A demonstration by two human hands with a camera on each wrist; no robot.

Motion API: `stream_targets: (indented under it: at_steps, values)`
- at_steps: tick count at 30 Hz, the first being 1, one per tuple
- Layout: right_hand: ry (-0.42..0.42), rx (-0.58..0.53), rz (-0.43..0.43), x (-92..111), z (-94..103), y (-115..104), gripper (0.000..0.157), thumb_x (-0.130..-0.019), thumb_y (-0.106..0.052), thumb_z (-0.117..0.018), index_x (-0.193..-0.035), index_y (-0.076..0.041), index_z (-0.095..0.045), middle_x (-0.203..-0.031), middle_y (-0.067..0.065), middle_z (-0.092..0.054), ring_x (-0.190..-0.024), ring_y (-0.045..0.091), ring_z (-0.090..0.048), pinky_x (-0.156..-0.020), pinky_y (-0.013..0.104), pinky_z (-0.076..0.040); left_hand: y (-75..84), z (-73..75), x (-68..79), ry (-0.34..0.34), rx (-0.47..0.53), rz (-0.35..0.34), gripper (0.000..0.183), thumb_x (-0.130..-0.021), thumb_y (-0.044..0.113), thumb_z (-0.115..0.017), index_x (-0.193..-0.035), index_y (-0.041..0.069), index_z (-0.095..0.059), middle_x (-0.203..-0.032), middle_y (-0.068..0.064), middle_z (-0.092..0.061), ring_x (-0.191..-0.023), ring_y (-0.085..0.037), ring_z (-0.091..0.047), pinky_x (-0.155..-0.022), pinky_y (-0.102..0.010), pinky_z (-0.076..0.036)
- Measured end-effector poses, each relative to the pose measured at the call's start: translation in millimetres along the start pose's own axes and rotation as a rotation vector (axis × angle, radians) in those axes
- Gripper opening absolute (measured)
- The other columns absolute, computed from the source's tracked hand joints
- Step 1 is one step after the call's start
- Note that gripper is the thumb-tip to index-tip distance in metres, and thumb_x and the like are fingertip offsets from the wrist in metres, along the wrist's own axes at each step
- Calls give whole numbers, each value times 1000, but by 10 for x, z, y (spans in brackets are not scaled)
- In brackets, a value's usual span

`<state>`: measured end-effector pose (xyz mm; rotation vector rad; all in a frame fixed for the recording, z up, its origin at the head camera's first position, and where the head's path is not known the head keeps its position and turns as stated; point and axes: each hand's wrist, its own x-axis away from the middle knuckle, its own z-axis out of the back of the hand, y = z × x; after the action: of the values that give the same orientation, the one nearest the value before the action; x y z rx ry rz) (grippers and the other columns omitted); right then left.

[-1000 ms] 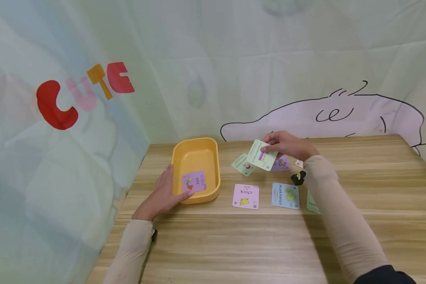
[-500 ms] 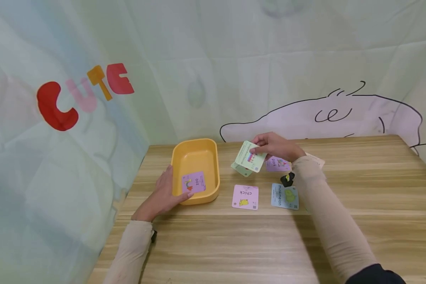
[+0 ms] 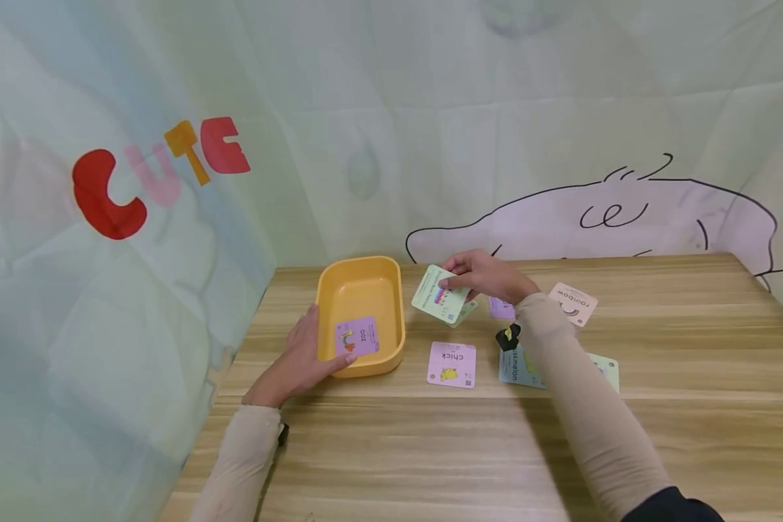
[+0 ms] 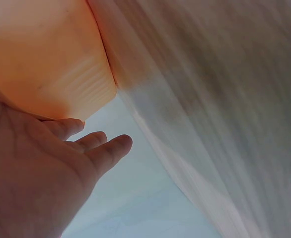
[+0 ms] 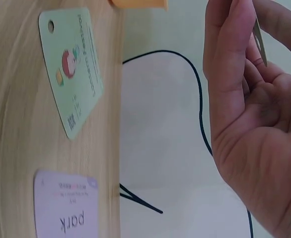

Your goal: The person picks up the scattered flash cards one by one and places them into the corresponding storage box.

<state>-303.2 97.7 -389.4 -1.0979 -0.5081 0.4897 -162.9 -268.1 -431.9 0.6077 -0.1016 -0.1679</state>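
My right hand [image 3: 486,275] pinches a green flash card [image 3: 438,296] between thumb and fingers, raised above the table; the right wrist view shows this card [image 5: 259,42] edge-on. Underneath lies a second green card [image 5: 71,69], mostly covered by the held one in the head view. A yellow tray [image 3: 362,283] stands to the left with a purple "zoo" card [image 3: 357,336] lying inside. Along the tray's left side and near corner rests my left hand [image 3: 293,362], its thumb extended at the front rim. The left wrist view has its fingers loosely straight against the tray wall [image 4: 61,59].
A pink "chick" card [image 3: 452,365] lies right of the tray. Partly hidden by my right arm are a purple "park" card [image 5: 66,208], a blue "muskmelon" card [image 3: 517,368] and a green card [image 3: 608,370]. A "rainbow" card [image 3: 573,303] lies farther right. Printed cloth hangs behind the table.
My right hand has moved left toward the tray with the green card. The rainbow card and the green card at right have come into fuller view. My left hand and the tray have stayed put.
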Motion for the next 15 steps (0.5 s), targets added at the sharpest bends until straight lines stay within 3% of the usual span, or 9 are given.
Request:
stream_targets:
  at_steps: [6, 15]
  values:
    - [-1, -28, 35, -51, -117, -13, 27, -97, -21, -70, -118, -4, -66, -106, 11, -73, -88, 25, -72, -81, 51, -59, -6, 0, 9, 0, -5, -11, 120, -87, 55, -72, -161, 0, 4, -169, -22, 2, -155, -39, 0, -123, -59, -5]
    - [10, -17, 56, -113, -246, -66, 27, -97, -23, -71, -116, -5, -66, -105, 10, -72, -83, 23, -70, -73, 41, -60, -10, 5, -4, 0, 0, -4, 120, -86, 58, -73, -162, 5, 4, -170, -19, 0, -155, -38, 0, -123, -59, -6]
